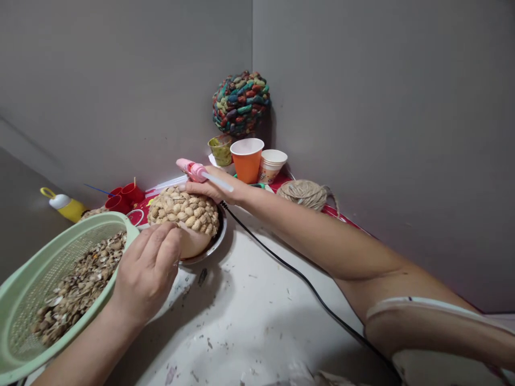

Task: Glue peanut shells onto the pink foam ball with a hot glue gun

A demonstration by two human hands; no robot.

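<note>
A ball (185, 209) partly covered in peanut shells sits in a bowl (215, 249); a smooth, bare patch shows on its near side. At that patch, my left hand (151, 262) is closed, fingertips curled against the ball. Whatever they pinch, if anything, is hidden. My right hand (207, 185) grips a pink hot glue gun (193, 169) beyond the ball, close to the shells. A translucent glue stick (220, 181) juts from its rear, and a black cord (289, 264) runs from below the hand toward me.
A green strainer basket (131, 230) with broken shells stands left. Behind are red cups (131, 193), a yellow bottle (68, 206), an orange cup (246, 163), stacked paper cups (272, 165), twine (303, 194) and a multicoloured ball (242, 103). Grey walls meet at the back.
</note>
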